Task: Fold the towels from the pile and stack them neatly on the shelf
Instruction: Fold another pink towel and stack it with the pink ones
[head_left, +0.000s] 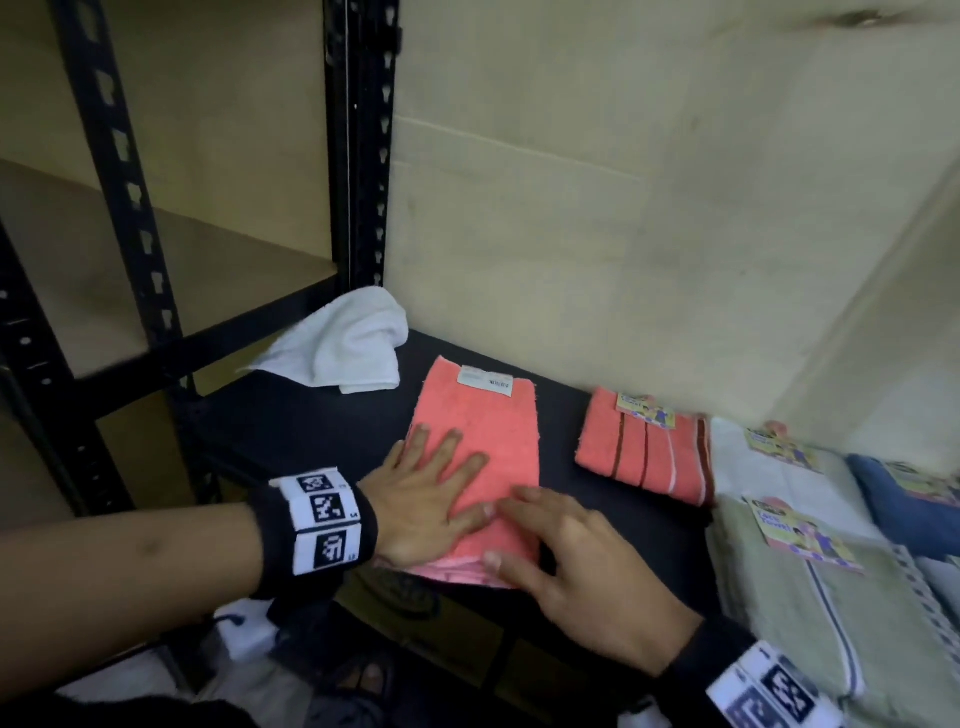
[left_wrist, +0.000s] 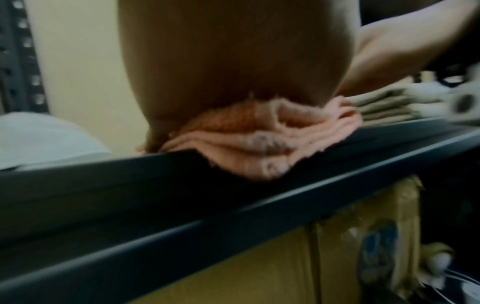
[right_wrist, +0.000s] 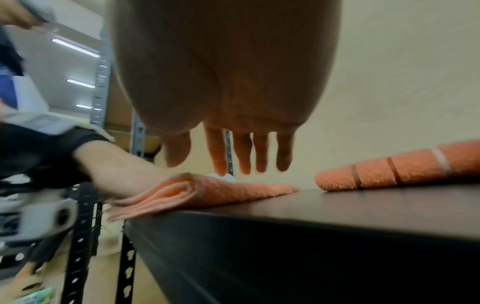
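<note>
Both hands flat on the folded coral towel on the black shelf: left hand pressing its left half, right hand, fingers spread, just over the near edge. Step looks like smoothing the final fold. Next: probably lift it onto the striped coral towel alongside, edges aligned; crumpled white towel is unfolded yet.

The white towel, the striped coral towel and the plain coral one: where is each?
white towel (head_left: 353, 343), head view, its rumpled middle.
striped coral towel (head_left: 644, 452), head view, between stripes.
plain coral towel (head_left: 488, 421), head view, bare top face.
</note>
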